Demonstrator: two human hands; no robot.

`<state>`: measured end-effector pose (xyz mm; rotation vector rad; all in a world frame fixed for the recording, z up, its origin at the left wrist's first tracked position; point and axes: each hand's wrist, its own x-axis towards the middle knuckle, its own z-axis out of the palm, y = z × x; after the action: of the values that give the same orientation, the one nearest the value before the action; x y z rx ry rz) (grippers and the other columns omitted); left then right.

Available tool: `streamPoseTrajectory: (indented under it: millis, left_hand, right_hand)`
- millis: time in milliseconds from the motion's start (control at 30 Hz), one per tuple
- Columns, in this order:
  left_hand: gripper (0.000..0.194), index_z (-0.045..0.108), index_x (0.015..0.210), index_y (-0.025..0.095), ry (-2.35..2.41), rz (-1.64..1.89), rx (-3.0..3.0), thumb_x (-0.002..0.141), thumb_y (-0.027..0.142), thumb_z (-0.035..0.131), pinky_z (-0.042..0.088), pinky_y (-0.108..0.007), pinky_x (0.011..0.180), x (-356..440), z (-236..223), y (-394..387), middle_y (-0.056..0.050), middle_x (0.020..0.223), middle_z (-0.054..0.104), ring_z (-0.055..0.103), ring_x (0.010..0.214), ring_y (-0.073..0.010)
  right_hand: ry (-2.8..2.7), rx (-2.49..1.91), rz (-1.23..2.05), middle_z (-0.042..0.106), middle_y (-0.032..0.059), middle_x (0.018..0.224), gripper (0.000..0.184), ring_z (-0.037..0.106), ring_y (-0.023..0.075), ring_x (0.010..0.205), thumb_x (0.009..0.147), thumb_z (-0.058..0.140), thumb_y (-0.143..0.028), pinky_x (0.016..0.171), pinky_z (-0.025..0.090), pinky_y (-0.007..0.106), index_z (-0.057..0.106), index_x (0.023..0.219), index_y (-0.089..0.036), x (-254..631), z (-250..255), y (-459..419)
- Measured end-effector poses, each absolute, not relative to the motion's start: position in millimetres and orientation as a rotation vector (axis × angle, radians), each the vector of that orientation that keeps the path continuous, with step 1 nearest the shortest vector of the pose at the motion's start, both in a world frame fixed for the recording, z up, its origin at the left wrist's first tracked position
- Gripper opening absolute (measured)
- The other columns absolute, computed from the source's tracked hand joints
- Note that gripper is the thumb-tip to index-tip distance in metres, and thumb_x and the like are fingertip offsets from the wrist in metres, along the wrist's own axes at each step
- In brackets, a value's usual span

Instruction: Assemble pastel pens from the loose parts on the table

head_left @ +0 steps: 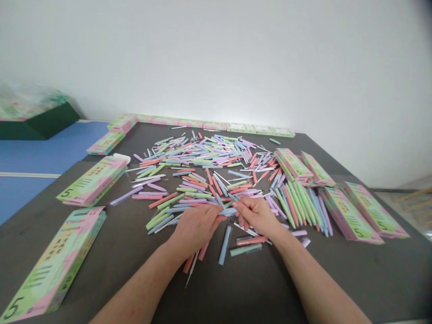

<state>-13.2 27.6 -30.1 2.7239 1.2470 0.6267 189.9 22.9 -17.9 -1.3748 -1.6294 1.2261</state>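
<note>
My left hand (199, 225) and my right hand (255, 217) meet over the near side of a large pile of pastel pen parts (202, 150). Between them lies a short light-blue pen (229, 212), its ends pinched in the fingers of both hands; the fingertips partly cover it. Under and beside the hands are thin white pen refills (191, 270), a blue pen barrel (225, 245), a red barrel (251, 240) and a green barrel (245, 250). Right of my right hand, green, red, blue and purple pens (300, 204) lie side by side in a row.
Printed pen boxes (56, 261) stand along the left edge of the dark table (263, 288). Flat stacks of printed packaging (351, 213) lie at right. More boxes (216, 126) line the back by the wall. A dark green crate (40, 121) sits on a blue surface at left.
</note>
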Motion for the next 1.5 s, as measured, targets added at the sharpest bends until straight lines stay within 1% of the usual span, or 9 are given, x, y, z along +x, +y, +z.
streamPoseTrajectory:
  millis: [167,233,367,500,767,1200,1367,1433,1500]
  left_hand:
    - [0.027,0.062,0.109,0.017,1.256,0.621,2.715,0.095,0.034,0.045,0.052,-0.032,0.071,-13,-30,28,-0.006,0.093,0.074,0.070,0.085,-0.0219]
    - [0.027,0.062,0.108,0.018,1.271,0.593,2.704,0.095,0.034,0.045,0.052,-0.032,0.071,-13,-29,29,-0.006,0.091,0.074,0.070,0.086,-0.0216]
    - [0.027,0.061,0.111,0.018,1.294,0.556,2.683,0.095,0.033,0.045,0.052,-0.032,0.073,-13,-26,30,-0.007,0.095,0.074,0.070,0.088,-0.0222]
    - [0.030,0.058,0.118,0.018,1.296,0.585,2.661,0.095,0.031,0.044,0.053,-0.034,0.077,-12,-25,30,-0.007,0.100,0.073,0.069,0.091,-0.0226]
    - [0.032,0.057,0.121,0.019,1.304,0.562,2.573,0.097,0.028,0.037,0.053,-0.031,0.073,-12,-22,28,-0.007,0.096,0.073,0.069,0.085,-0.0211]
    - [0.028,0.057,0.109,0.019,1.362,0.450,2.441,0.097,0.029,0.033,0.045,-0.029,0.063,-12,-12,26,-0.005,0.082,0.071,0.068,0.076,-0.0221]
    - [0.028,0.056,0.108,0.020,1.358,0.466,2.454,0.098,0.030,0.032,0.044,-0.029,0.062,-12,-12,25,-0.004,0.082,0.071,0.068,0.075,-0.0225]
    - [0.028,0.056,0.108,0.020,1.363,0.466,2.465,0.098,0.030,0.032,0.044,-0.029,0.061,-12,-12,25,-0.004,0.080,0.071,0.068,0.074,-0.0220]
    - [0.028,0.056,0.108,0.020,1.371,0.468,2.469,0.098,0.029,0.032,0.044,-0.028,0.061,-12,-12,25,-0.004,0.080,0.071,0.068,0.073,-0.0213]
  right_hand:
    - [-1.606,-1.370,1.177,0.056,-0.0007,0.044,0.050,0.050,0.0077,0.034,0.087,0.049,-0.056,0.037,0.036,0.018,0.055,0.057,-0.016,188,-18,22]
    - [-1.570,-1.300,1.225,0.058,-0.0010,0.049,0.043,0.053,0.0080,0.038,0.086,0.054,-0.053,0.040,0.040,0.018,0.060,0.065,-0.015,189,-19,24]
    - [-1.423,-1.190,1.337,0.061,-0.0038,0.056,0.027,0.055,0.0085,0.042,0.074,0.072,-0.041,0.043,0.044,0.020,0.064,0.084,-0.017,192,-19,28]
    - [-1.285,-1.164,1.323,0.062,-0.0029,0.057,0.026,0.054,0.0087,0.044,0.068,0.078,-0.035,0.042,0.043,0.020,0.066,0.082,-0.017,194,-17,31]
    - [-1.063,-1.023,1.341,0.057,-0.0041,0.051,0.024,0.043,0.0061,0.041,0.068,0.077,-0.034,0.039,0.033,0.019,0.069,0.082,-0.017,196,-12,34]
    - [-0.731,-0.913,1.165,0.050,-0.0056,0.052,0.027,0.042,0.0051,0.043,0.074,0.074,-0.036,0.038,0.035,0.015,0.054,0.067,-0.019,210,-10,43]
    - [-0.641,-0.925,1.352,0.058,-0.0021,0.064,0.024,0.053,0.0087,0.050,0.078,0.066,-0.038,0.040,0.044,0.018,0.053,0.071,-0.019,205,-10,42]
    - [-0.699,-0.947,1.477,0.056,-0.0030,0.062,0.023,0.048,0.0078,0.044,0.079,0.063,-0.038,0.037,0.042,0.019,0.053,0.072,-0.019,199,-10,39]
    - [-0.769,-0.949,1.580,0.052,-0.0051,0.060,0.020,0.037,0.0046,0.038,0.079,0.065,-0.036,0.032,0.033,0.016,0.055,0.077,-0.018,192,-10,35]
